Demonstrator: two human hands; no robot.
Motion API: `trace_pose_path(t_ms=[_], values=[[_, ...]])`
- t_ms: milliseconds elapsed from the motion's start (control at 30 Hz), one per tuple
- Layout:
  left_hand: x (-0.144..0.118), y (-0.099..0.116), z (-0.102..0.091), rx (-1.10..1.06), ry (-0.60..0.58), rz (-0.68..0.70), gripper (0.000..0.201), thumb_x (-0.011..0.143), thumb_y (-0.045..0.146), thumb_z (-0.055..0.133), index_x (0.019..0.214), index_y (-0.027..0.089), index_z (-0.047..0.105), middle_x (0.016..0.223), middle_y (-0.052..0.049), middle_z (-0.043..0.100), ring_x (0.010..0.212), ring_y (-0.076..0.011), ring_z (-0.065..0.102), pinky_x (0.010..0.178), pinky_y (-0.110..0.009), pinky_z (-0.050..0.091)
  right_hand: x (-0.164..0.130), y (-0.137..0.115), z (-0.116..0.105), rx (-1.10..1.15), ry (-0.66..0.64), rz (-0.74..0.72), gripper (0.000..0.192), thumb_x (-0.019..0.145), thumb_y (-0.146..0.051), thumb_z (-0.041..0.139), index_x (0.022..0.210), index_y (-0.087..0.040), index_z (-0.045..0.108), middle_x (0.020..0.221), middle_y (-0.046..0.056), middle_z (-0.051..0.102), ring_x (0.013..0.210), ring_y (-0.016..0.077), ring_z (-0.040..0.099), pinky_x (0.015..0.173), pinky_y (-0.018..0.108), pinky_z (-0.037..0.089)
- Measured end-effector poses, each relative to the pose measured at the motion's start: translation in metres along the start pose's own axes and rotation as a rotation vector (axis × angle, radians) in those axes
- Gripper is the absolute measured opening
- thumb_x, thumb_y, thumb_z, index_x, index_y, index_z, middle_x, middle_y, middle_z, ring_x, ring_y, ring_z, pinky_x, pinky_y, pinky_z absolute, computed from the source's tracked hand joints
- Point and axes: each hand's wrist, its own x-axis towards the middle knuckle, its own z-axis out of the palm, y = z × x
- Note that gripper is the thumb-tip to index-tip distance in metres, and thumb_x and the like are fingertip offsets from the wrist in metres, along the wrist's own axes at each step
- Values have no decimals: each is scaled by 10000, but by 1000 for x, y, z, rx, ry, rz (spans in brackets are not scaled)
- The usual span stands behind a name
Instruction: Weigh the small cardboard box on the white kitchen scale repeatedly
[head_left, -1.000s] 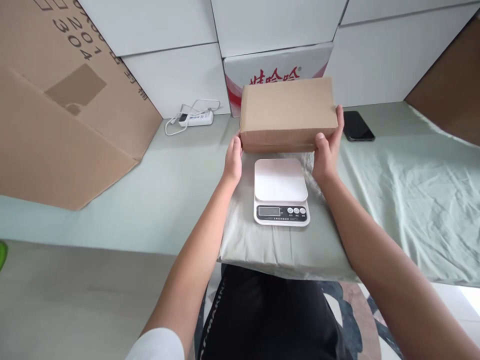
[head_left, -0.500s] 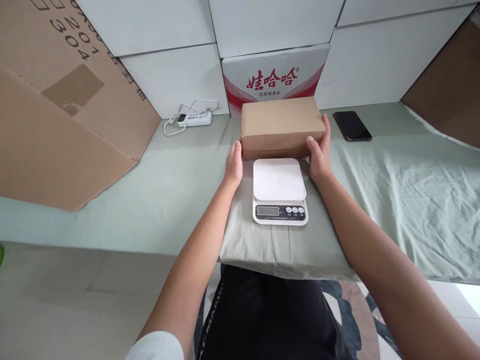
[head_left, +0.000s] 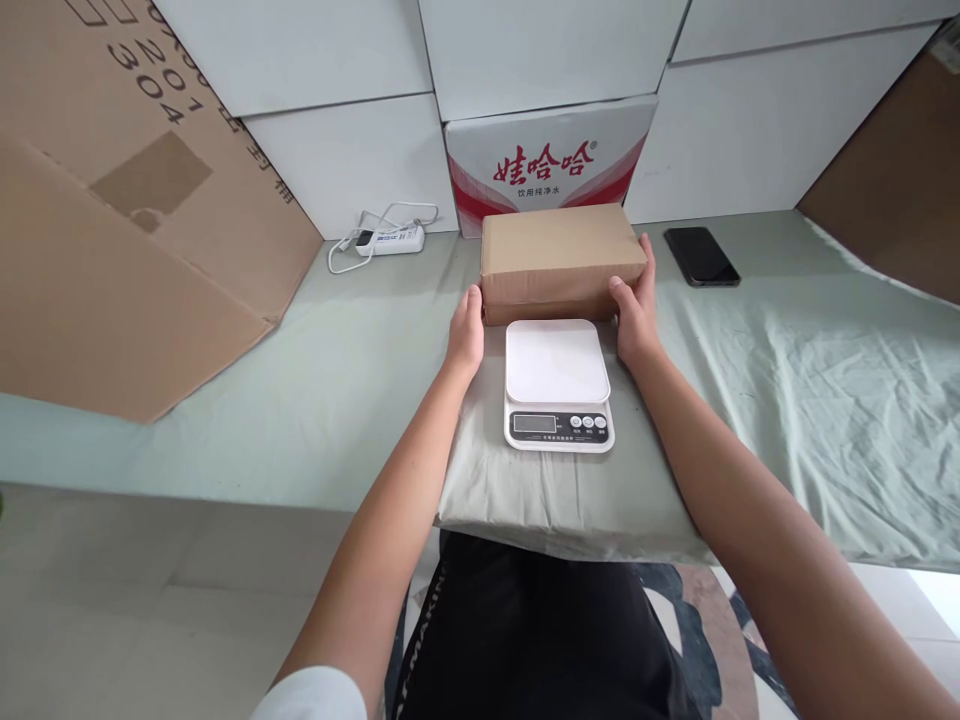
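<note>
A plain brown cardboard box (head_left: pixel 559 258) rests on the green sheet just behind a white kitchen scale (head_left: pixel 556 383). My left hand (head_left: pixel 466 328) presses flat against the box's left end. My right hand (head_left: pixel 636 308) clasps its right end, fingers up along the side. The scale's white platform is bare and its display faces me.
A red-and-white printed carton (head_left: pixel 551 160) stands behind the box against white panels. A black phone (head_left: pixel 700 256) lies to the right, a white power strip (head_left: pixel 390 239) with cord to the left. A large brown carton (head_left: pixel 127 200) leans at far left.
The box came down from above the sheet and moved slightly toward me, now resting behind the scale. Both hands stayed on its ends.
</note>
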Motion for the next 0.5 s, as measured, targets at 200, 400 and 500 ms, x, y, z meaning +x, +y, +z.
trace_pose_path(t_ms=[200,400,500], values=[[-2,2,1,-2,-4,11,838,1082,874,368,1548,266,708,1751,-89,670,1684,-315,580,1384,-413,468,0,-5,1,-6,0,17,1211,790,-985,654,1788,-412,276,1903,43,415,1826,394,315,1529,635,259],[-1,1,1,-29,21,-6,803,1120,806,331,1595,255,671,1767,-95,652,1721,-303,537,1382,-420,474,-1,-14,1,52,48,48,1193,741,-978,713,1749,-458,343,1911,4,387,1834,408,283,1527,679,227],[2,-2,0,-30,53,-17,866,1094,851,341,1629,237,635,1799,-123,612,1734,-288,520,1391,-402,456,-1,-12,0,67,28,57,1198,760,-986,678,1779,-491,288,1912,-4,381,1811,421,332,1501,719,281]])
